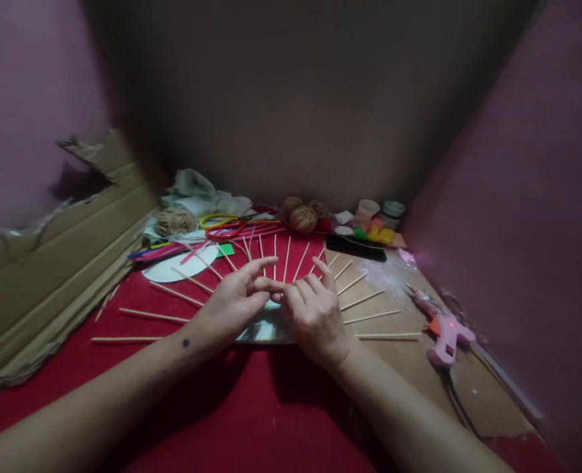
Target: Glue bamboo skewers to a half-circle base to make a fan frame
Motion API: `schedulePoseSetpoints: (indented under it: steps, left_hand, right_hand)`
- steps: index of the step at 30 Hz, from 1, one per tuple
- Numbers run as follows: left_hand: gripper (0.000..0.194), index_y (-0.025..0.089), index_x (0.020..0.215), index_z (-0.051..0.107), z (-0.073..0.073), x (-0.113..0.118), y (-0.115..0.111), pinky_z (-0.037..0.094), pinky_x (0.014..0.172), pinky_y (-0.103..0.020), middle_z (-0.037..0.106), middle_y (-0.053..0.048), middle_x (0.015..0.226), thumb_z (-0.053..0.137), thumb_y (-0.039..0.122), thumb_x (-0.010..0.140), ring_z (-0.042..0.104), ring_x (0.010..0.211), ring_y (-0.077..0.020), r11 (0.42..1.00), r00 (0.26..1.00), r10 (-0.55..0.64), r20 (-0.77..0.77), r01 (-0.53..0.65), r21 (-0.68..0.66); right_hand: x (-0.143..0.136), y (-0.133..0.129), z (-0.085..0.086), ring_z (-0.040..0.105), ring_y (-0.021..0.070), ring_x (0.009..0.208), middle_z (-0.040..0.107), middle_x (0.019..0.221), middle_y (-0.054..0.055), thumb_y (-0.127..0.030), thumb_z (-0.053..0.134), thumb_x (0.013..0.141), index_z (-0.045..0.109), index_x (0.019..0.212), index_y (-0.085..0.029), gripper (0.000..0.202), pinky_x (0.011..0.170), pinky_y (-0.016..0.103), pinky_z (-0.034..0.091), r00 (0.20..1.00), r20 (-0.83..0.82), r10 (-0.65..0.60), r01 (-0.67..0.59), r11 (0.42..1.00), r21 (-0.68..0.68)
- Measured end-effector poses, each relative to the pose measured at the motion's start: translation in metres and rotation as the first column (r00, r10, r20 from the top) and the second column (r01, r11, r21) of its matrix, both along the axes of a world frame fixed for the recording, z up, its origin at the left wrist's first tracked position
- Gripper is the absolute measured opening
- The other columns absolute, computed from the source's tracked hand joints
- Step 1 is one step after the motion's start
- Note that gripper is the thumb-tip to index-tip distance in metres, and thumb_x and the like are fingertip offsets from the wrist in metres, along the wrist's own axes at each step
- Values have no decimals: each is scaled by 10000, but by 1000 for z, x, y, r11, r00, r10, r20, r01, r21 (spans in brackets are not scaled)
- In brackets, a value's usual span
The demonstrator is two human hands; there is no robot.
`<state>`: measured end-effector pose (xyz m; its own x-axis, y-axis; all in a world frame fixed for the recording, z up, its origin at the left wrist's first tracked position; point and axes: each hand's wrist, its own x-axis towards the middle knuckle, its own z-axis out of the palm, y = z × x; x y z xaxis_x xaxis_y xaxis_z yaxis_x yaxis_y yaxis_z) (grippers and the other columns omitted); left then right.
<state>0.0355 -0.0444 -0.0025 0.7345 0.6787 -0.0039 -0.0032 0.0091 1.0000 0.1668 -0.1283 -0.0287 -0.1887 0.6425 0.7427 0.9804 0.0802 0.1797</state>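
A shiny, mirror-like piece [266, 330] with a straight front edge lies partly hidden under my hands. Thin wooden sticks [156, 314] fan out around it to the left, back and right. My left hand [244, 292] hovers above it, index finger stretched out and other fingertips meeting my right hand. My right hand [313, 309] has its fingers curled in at that meeting point, with one finger raised. Whatever might be between the right fingertips is hidden.
A pink glue gun [446, 341] with a lit red light lies right on cardboard [492, 401]. Behind are twine balls [303, 219], scissors [226, 228], a white disc [173, 266] and a black strip [355, 248]. Torn cardboard [59, 282] leans left. Red cloth [212, 420] covers the front.
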Motion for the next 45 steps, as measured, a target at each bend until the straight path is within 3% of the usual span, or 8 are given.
schedulePoseSetpoints:
  steps: [14,25,30,35,40,45]
  left_hand:
    - [603,93,1292,405,1,0,-1,487,838,-321,728,-67,860,584,136,717,676,871,-195,1000,1000,-14,6,14,3]
    - [486,132,1226,455,1,0,-1,504,751,-295,724,-77,911,594,180,762,679,854,-190,998,1000,4,13,-5,68]
    - [513,136,1216,459,7,-1,4,486,580,-252,734,-89,900,625,147,731,680,782,-191,997,997,73,-13,-73,-24]
    - [536,135,1225,465,10,-3,8,484,581,-232,747,-80,900,637,99,719,664,704,-148,994,997,80,7,-79,-73]
    - [562,149,1232,467,10,-3,8,465,559,-236,743,-85,930,677,127,712,651,697,-149,995,997,62,-43,-65,-75]
    - [438,147,1086,568,9,-2,8,453,567,-259,699,-27,751,718,240,685,618,646,-148,996,997,83,-9,-83,-20]
  right_hand:
    - [1,2,-3,489,157,609,549,583,-3,-223,467,926,564,696,-185,253,986,463,390,1000,-13,12,-12,999,39]
    - [7,3,-4,489,148,595,564,586,-10,-137,483,846,530,698,-203,169,941,439,434,975,-213,67,-40,991,128]
    - [13,2,-5,540,150,622,591,641,-8,-115,500,830,541,758,-207,123,855,415,470,899,-423,112,-34,982,187]
    - [11,-3,-2,553,159,668,596,674,-6,-77,535,810,522,777,-220,146,826,399,472,856,-489,165,-82,979,187]
    - [8,-4,-3,538,147,662,593,670,-6,-167,550,876,525,756,-220,133,751,350,470,820,-546,170,-99,983,156]
    - [12,-5,-6,525,130,597,576,644,-11,-249,510,907,538,766,-212,149,599,286,443,643,-757,112,-100,993,62]
